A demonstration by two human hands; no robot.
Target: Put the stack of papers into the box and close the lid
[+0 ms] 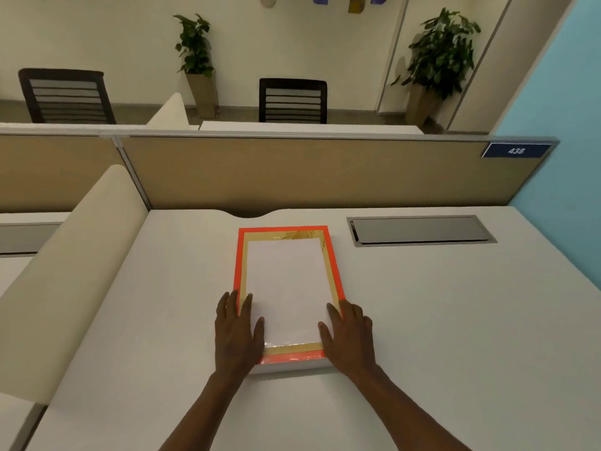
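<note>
A flat box [242,255] with a bright orange rim and a gold inner band lies in the middle of the white desk [439,320]. A white stack of papers [287,288] rests within the gold band; I cannot tell whether it sits inside the box or on a closed lid. My left hand [239,330] is at the stack's near left corner, thumb on the paper and fingers stretched over the orange rim. My right hand [349,333] mirrors it at the near right corner. Both hands press against the stack's side edges.
A grey cable hatch [421,230] is set in the desk at the back right. A tan partition [292,170] with a blue number plate [515,150] closes the far edge, and a cream divider [81,255] the left. Chairs and potted plants stand beyond.
</note>
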